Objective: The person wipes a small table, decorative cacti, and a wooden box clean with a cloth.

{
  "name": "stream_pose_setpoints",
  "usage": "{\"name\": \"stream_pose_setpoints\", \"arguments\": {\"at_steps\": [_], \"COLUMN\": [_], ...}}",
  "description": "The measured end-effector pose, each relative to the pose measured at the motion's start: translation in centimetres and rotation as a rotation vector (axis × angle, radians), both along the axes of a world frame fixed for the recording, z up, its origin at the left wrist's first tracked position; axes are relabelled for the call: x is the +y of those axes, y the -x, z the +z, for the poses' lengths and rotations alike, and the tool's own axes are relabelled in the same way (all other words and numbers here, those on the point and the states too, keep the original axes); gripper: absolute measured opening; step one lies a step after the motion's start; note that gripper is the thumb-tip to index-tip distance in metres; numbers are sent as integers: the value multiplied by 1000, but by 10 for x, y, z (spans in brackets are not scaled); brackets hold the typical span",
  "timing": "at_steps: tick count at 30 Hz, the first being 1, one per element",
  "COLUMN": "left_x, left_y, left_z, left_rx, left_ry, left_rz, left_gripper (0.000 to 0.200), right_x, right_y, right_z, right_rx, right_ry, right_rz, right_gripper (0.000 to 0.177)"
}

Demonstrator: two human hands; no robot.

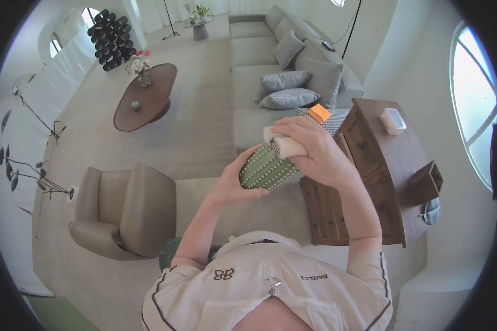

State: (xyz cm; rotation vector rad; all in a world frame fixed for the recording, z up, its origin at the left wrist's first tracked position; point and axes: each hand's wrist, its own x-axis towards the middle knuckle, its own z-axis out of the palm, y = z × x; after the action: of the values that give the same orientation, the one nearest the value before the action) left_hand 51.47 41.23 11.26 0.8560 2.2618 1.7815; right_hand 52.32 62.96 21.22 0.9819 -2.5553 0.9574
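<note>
A green, ribbed, cactus-shaped ornament (266,170) with rows of pale dots is held up in front of my chest, tilted. My left hand (232,181) wraps round its left side and underside, thumb along the lower edge. A folded white cloth (289,148) lies against the ornament's upper end. My right hand (323,151) grips that cloth from above, fingers bent over it and pressing it to the ornament. Part of the ornament's top is hidden by the cloth and fingers.
At my right stands a wooden drawer cabinet (370,187) with a clear plastic box (392,121) and a brown wooden holder (423,183) on top. An orange folded cloth (318,113) lies by the grey sofa (251,83). To the left are an armchair (149,212) and an oval coffee table (149,102).
</note>
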Motion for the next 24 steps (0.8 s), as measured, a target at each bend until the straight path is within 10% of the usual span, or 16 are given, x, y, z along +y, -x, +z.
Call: {"name": "stream_pose_setpoints", "arguments": {"at_steps": [12,24], "left_x": [2,-4], "left_y": [15,13], "left_z": [-48,-21], "left_rx": [-385,-179], "left_ry": [-706,-248], "left_rz": [-398,-217], "left_gripper": [89,95], "right_x": [-8,9], "right_y": [-5,-13], "right_z": [-59,-14], "right_rx": [824,-399], "right_ry": [293,583], "right_rz": [25,-193], "right_gripper": [51,20]}}
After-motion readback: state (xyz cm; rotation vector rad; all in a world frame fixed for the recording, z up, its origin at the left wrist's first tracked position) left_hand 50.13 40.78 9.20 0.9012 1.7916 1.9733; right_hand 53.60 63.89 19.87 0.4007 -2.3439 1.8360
